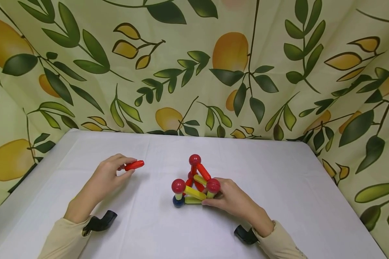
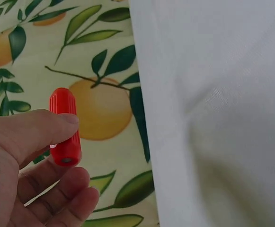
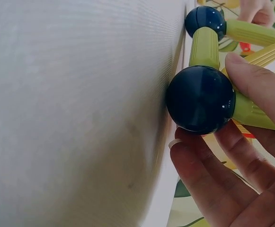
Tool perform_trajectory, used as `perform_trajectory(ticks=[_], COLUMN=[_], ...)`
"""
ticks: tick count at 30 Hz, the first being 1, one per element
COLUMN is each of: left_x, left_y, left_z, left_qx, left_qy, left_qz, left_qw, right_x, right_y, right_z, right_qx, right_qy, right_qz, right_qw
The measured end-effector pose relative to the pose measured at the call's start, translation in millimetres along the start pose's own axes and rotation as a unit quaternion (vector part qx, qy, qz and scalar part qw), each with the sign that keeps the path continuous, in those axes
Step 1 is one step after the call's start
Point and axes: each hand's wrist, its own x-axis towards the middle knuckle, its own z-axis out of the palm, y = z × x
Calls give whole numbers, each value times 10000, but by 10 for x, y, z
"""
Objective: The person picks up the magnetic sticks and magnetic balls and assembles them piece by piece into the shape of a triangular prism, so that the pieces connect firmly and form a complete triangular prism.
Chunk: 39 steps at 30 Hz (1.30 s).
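Note:
My left hand [image 1: 108, 177] pinches a red magnetic rod [image 1: 134, 165] between thumb and fingers, above the left part of the table. A grey metal tip shows at the near end of this ribbed rod in the left wrist view. Right of it stands a frame of balls and magnetic rods, with a red ball [image 1: 195, 159] on top, yellow rods [image 1: 195, 193] across and a dark blue ball [image 1: 178, 201] at the front left corner. My right hand [image 1: 235, 199] grips the frame's right corner, fingers around a green upright rod [image 3: 251, 111] above another blue ball [image 3: 201, 99].
A white cloth [image 1: 142, 230] covers the table under both hands. Behind its far edge hangs a curtain [image 1: 188, 82] printed with leaves and fruit. Black curved pieces [image 1: 100, 221] stick out at both wrists beside the beige sleeves.

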Motion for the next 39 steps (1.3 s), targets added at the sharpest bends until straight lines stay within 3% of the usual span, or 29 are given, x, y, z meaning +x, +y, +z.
perform_trajectory(ticks=[11, 17, 23, 27, 33, 39], left_x=[44, 81, 158, 209, 263, 308], left_y=[385, 656, 890, 987, 1131, 1192], left_z=[66, 93, 129, 160, 196, 270], left_qx=[-316, -678, -923, -1019, -1115, -1283], left_qy=[-51, 12, -195, -259, -571, -510], left_qz=[221, 687, 1061, 1236, 1113, 1480], left_qw=[9992, 9953, 9899, 9867, 9859, 9793], right_x=[13, 25, 18, 16, 18, 17], right_y=[13, 10, 6, 3, -4, 2], right_z=[-11, -3, -8, -15, -24, -20], right_qx=[-12, 64, 34, 36, 10, 35], right_qy=[-65, -86, -42, -43, -19, 17], right_qz=[8, -41, -40, -84, -154, -209], right_qw=[10000, 9999, 10000, 9999, 9999, 9998])
